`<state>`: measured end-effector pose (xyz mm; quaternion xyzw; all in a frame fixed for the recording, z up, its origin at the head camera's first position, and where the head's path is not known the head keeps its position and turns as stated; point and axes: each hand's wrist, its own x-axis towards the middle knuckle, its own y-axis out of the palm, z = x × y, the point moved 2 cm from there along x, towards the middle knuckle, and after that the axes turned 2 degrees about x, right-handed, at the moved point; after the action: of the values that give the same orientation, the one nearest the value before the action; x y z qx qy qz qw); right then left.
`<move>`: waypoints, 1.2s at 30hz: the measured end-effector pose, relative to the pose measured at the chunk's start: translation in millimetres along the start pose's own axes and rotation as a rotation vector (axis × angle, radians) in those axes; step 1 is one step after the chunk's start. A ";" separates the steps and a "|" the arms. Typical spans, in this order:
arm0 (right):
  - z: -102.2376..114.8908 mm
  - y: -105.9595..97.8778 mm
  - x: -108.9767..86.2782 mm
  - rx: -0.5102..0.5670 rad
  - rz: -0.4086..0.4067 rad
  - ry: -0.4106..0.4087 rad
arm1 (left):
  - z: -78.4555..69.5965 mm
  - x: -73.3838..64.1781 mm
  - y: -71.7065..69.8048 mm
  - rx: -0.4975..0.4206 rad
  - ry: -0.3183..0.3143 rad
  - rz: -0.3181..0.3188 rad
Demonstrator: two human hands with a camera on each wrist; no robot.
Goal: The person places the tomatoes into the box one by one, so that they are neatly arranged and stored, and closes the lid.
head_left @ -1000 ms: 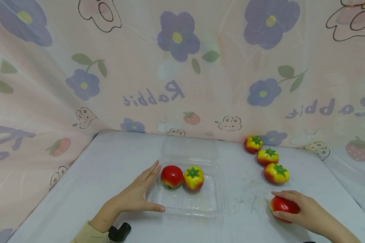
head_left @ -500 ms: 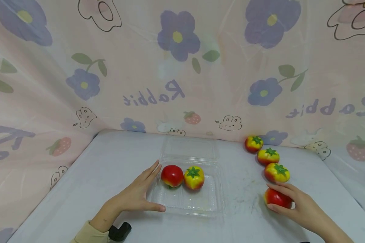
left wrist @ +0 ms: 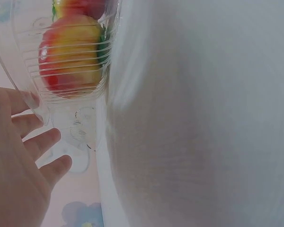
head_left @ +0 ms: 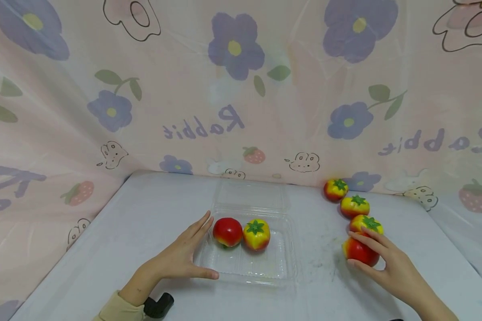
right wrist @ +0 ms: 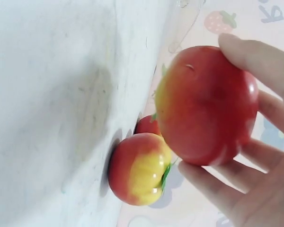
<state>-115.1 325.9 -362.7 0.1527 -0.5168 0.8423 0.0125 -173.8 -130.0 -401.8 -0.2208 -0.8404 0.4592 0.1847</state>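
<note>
One third seems done: two fruits point(head_left: 227, 232) lie in the clear box point(head_left: 265, 269), three others point(head_left: 355, 207) remain on the bench point(head_left: 164, 191), far right. The right hand point(head_left: 391, 265) holds a raised fruit point(head_left: 362, 252); the left hand point(head_left: 180, 254) is spread wide at the box's left.

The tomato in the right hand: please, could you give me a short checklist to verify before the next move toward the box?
1. Grip: ok. The right hand holds the red tomato between thumb and fingers.
2. Lifted off the table: ok, the right wrist view shows a gap.
3. Clear of the nearest loose tomato: cannot tell; they overlap in both views.
4. Lid open: ok, folded back.
5. Room in the box: ok, bare floor shows on its near side.
6. Red tomato above the box: not ok, it is right of it.
</note>
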 end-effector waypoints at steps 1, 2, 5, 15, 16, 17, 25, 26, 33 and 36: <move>0.9 -0.3 0.4 0.001 -0.010 -0.008 | -0.1 0.2 -0.1 0.001 0.001 0.000; 1.7 -0.4 0.8 0.003 -0.019 -0.015 | -0.2 0.3 -0.2 0.002 0.001 0.000; 4.2 -0.9 2.1 0.013 -0.053 -0.042 | -0.5 1.0 -0.1 -0.001 0.003 -0.001; 14.0 0.9 7.3 -0.002 -0.146 -0.138 | -1.4 -0.4 1.1 -0.008 0.004 0.000; 15.2 1.1 8.5 0.001 -0.149 -0.146 | -1.4 -0.5 0.9 -0.006 0.008 -0.003; 16.4 1.4 9.7 0.003 -0.151 -0.153 | -1.4 -0.6 0.8 -0.002 0.011 -0.005; 28.7 6.1 17.9 0.024 -0.139 -0.176 | -2.9 -1.8 -2.0 0.000 0.014 -0.010; 29.9 7.3 19.0 0.021 -0.151 -0.192 | -2.8 -1.9 -1.9 -0.002 0.012 -0.009; 38.4 14.6 27.8 0.056 -0.190 -0.258 | -2.3 -1.5 -1.5 -0.008 0.003 -0.006; 43.1 17.1 31.6 0.064 -0.186 -0.258 | -2.4 -1.5 -1.5 -0.007 0.000 -0.003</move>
<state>-137.8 275.9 -350.9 0.3074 -0.4705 0.8269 0.0191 -171.7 -129.8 -399.5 -0.2200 -0.8423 0.4561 0.1846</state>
